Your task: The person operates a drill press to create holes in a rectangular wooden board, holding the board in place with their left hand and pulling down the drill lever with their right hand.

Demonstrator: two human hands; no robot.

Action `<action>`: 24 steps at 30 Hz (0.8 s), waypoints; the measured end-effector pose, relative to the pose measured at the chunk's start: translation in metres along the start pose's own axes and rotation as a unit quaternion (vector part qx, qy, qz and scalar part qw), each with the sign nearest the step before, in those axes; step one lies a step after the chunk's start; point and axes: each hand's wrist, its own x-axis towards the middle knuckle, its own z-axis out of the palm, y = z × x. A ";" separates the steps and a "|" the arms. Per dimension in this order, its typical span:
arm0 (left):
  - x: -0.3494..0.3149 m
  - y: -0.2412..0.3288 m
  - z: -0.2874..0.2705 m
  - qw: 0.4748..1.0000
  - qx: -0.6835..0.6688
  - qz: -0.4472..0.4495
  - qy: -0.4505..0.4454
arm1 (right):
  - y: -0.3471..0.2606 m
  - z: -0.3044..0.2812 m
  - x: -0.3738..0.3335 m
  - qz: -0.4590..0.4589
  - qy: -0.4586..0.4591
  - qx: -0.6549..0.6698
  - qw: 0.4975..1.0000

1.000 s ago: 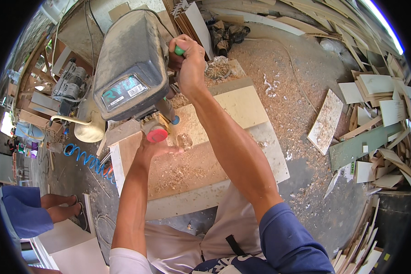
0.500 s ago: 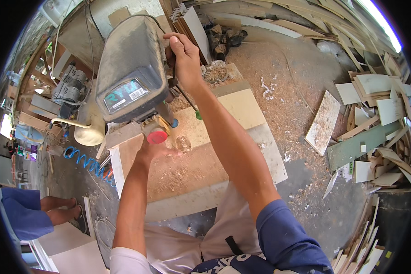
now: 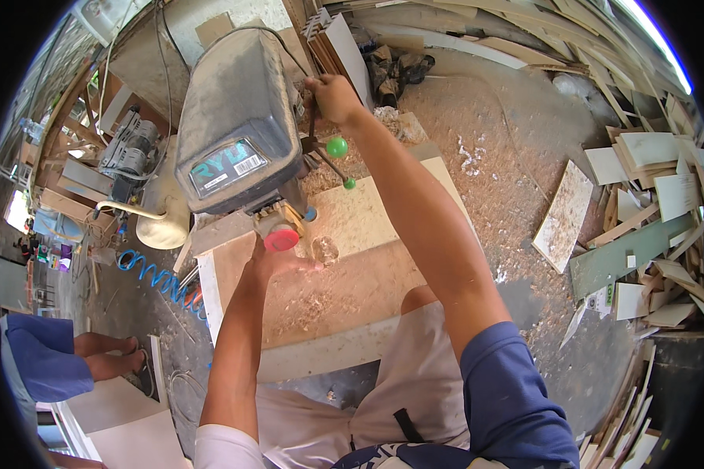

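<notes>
A dusty grey drill press (image 3: 238, 125) stands over the work board, with a red button (image 3: 281, 239) on its front. My right hand (image 3: 338, 100) is closed around one of its feed levers at the machine's right side. Two other lever ends carry green knobs, one larger green knob (image 3: 336, 147) below the hand. My left hand (image 3: 272, 262) lies on the brown board (image 3: 352, 285) under the drill head, thumb stretched to the right; its other fingers are partly hidden by the machine. Beside the thumb is a round mark or hollow (image 3: 325, 250) in the board.
Wood shavings (image 3: 301, 305) lie on the board and floor. A coiled blue hose (image 3: 152, 273) and a bent-necked yellowish lamp (image 3: 163, 229) are at left. Offcuts (image 3: 665, 234) are heaped at right. Another person's legs (image 3: 105, 356) show at lower left.
The feed levers have turned, bringing a second green knob into view. My right hand has moved slightly right and down with its lever. My left hand stays on the board; the view has shifted a little.
</notes>
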 end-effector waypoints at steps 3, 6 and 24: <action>0.004 -0.012 0.002 0.999 0.037 0.004 -0.014 | -0.040 0.000 -0.025 -0.010 -0.038 0.112 0.993; 0.005 -0.005 0.000 0.998 0.058 -0.013 -0.038 | -0.060 -0.005 -0.054 -0.035 -0.066 0.214 0.974; 0.004 0.007 -0.007 0.992 0.094 -0.036 -0.082 | -0.062 0.015 -0.108 -0.101 0.018 0.321 0.942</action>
